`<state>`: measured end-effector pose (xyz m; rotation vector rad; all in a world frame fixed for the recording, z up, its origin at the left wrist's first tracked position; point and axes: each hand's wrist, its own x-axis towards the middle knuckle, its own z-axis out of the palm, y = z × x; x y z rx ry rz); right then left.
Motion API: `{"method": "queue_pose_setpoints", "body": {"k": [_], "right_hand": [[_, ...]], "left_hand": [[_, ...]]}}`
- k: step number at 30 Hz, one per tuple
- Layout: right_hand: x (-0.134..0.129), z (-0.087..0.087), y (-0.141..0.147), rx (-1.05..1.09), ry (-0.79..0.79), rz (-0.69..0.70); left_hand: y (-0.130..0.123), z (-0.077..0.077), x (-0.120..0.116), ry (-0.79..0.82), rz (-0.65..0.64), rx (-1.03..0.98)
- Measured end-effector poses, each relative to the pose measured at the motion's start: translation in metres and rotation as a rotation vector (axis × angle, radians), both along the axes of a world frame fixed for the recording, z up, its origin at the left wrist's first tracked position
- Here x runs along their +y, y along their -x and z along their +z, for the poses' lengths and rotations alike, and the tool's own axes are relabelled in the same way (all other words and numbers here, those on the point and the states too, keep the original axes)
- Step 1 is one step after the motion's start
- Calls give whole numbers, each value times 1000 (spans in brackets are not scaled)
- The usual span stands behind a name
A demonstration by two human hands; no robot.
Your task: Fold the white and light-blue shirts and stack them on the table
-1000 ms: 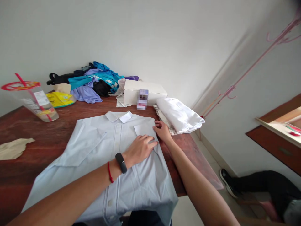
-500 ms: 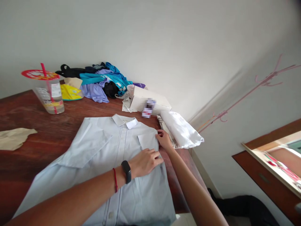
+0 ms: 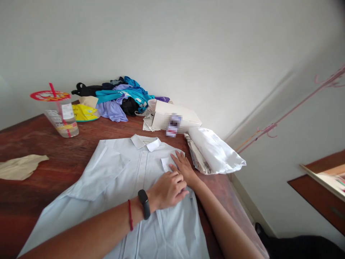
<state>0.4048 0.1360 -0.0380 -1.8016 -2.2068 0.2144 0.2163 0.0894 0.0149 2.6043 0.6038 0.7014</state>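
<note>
Tabletop (image 3: 88, 131) of red-brown wood bears a pale shirt (image 3: 121, 190), spread front up, its collar (image 3: 145, 143) at the far end and one sleeve (image 3: 107, 172) folded in at the left of the view. Beyond lie a heap of clothes (image 3: 121, 95) and a white box (image 3: 175, 108); a white bundle (image 3: 217, 151) sits just beside the shirt at right. A cup (image 3: 63, 124) stands well apart at left. The right hand (image 3: 185, 171) rests on the shirt near the chest pocket (image 3: 165, 163), fingers spread. The left hand (image 3: 169, 189) lies before it, fingers curled; whether they pinch cloth I cannot tell, the tips being partly hidden. A black wristband (image 3: 145, 205) and thin red bracelet (image 3: 130, 216) circle its wrist.
</note>
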Motion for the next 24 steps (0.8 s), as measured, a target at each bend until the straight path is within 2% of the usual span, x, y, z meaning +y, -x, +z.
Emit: {"method": "queue_pose_setpoints", "body": {"k": [10,13,18,24], "right_hand": [[6,17,-14,171,67,28],[9,14,-18,224,51,45],[16,5,-26,326,-16,52],[24,-4,-30,575,-147,18]], "left_hand": [[-2,-3,6,-76,-98,145],[-2,-6,10,-116,-100,141],[-3,-7,9,-220,-14,153],[-3,-1,4,-324,-34,240]]}}
